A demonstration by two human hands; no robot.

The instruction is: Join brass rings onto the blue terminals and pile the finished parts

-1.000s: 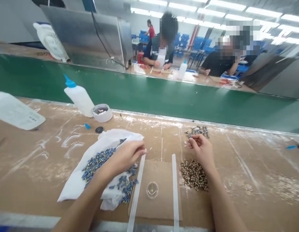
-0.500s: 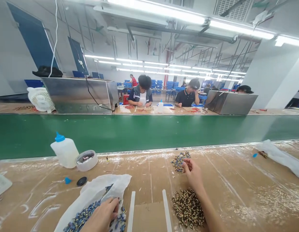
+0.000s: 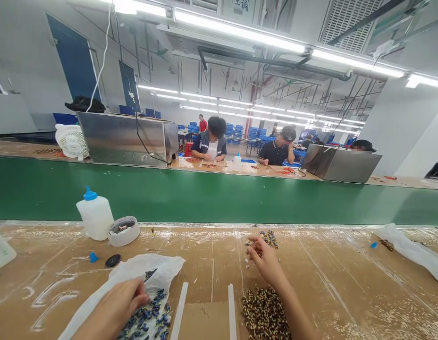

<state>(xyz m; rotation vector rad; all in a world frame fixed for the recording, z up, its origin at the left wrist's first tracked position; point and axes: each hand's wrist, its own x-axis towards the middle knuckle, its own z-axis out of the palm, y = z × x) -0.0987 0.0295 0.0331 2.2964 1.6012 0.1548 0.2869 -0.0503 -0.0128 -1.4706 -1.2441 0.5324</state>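
Curling by the blue pieces (image 3: 153,309) on a white sheet (image 3: 165,265), the left hand (image 3: 125,297) hides any grip; the right hand (image 3: 265,260), fingers parted, is beside a small, perhaps finished cluster (image 3: 271,239). A bigger brown heap (image 3: 262,314) and many blue pieces are left.

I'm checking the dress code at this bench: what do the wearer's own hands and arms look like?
The left hand and right hand are both bare, with no gloves. The forearms are uncovered as far as they show, with no sleeve, watch or bracelet in view. Nail details are too small to tell.
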